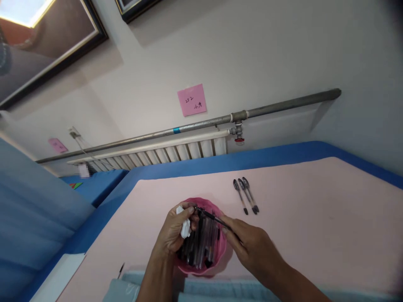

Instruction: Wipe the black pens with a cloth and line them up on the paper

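across the pale pink table covering [299, 218] i watch remotely the round pink plastic basket [223, 251]. over it, my right hand [252, 243] grips the slim black pen [214, 217], while my left hand [173, 228] is closed around crumpled white tissue [185, 230], fingertips at the pen's far end. i judge a loose pinch could drop it among the clear-barrelled pens [201, 243]. its long axis slants, far end pointing leftward and forward.

The desk [273, 152] has a blue surface with a pale pink cover [302, 235] over it. Directly on the cover: one round pink basket [224, 247]; three pens [247, 196] side by side, beyond and right of the basket. A white sheet [58, 274] lies along the cover's left edge.
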The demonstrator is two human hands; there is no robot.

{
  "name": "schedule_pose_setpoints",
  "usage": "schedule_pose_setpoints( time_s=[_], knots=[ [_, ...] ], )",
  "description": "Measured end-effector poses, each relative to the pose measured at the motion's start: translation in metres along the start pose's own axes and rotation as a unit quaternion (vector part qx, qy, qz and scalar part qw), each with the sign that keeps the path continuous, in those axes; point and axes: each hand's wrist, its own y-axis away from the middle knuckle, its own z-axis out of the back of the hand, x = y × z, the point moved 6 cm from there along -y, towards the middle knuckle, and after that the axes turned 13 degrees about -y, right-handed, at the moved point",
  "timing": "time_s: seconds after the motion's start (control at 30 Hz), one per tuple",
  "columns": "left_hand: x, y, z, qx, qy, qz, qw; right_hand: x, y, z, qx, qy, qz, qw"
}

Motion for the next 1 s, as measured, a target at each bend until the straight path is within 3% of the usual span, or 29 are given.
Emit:
schedule_pose_setpoints(
  time_s=[0.2, 0.77, 1.0],
  knots=[
    [-0.004, 0.005, -0.003, 0.028, -0.018, 0.002, 0.999, 0.004, 0.002, -0.001, 0.002, 0.029, 0.031, 0.999],
    [0.002, 0.007, -0.001, 0.046, -0.112, 0.016, 0.993, 0.009, 0.008, -0.007, 0.032, 0.12, 0.039, 0.992],
    [0.004, 0.005, -0.006, 0.023, -0.073, 0.014, 0.997, 0.017, 0.008, -0.008, 0.009, 0.119, 0.055, 0.991]
  ],
)
